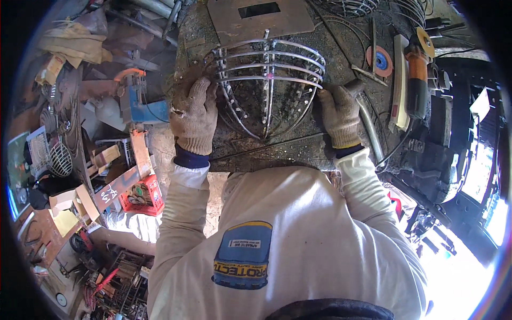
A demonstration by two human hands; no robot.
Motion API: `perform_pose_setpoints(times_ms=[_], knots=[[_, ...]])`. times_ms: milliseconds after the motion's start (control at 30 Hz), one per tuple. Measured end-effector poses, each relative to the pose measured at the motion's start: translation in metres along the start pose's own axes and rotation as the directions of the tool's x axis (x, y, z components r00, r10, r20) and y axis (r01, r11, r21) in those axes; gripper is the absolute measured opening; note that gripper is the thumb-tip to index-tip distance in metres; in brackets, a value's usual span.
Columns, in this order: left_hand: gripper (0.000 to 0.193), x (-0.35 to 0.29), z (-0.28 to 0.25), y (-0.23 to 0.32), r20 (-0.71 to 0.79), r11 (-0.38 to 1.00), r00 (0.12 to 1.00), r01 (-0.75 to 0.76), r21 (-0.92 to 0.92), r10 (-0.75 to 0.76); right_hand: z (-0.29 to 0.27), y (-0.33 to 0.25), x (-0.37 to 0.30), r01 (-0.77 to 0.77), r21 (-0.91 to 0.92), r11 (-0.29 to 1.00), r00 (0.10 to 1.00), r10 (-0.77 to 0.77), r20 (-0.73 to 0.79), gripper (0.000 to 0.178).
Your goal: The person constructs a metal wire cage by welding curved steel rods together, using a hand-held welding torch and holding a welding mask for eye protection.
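A basket-like frame of welded metal rods [268, 78] lies on the dark workbench. Curved bars cross its top, two upright rods run down its middle, and the outer rods meet in a point toward me. My left hand [196, 114], in a brown knitted glove, is closed at the frame's left side, its fingertips partly hidden by the rods. On the opposite side my right hand [340, 114], gloved alike, has its thumb against the frame's right edge; its other fingers are partly out of sight. Short stubs stick out along the frame's side rods.
An angle grinder [417, 80] rests at the bench's right, beside a wooden strip [400, 82] and a round abrasive disc [379, 61]. A metal plate with a rectangular cutout [261, 26] lies behind the frame. To the left are a blue tool [148, 105] and a red crate [143, 196].
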State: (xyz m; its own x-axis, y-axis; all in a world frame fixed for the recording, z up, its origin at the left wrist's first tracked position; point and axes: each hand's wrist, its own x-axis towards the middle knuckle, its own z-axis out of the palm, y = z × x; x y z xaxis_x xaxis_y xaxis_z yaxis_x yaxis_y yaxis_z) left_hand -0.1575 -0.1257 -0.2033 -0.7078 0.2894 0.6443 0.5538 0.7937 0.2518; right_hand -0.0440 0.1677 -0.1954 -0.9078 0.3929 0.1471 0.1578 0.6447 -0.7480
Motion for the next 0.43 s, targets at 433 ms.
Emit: perform_pose_setpoints(times_ms=[433], knots=[[0.026, 0.0015, -0.0003, -0.0058, 0.072, 1.000, 0.997, 0.004, 0.015, -0.005, 0.0022, 0.0051, 0.0002, 0.023, -0.044, 0.999, 1.000, -0.024, -0.008, 0.025]])
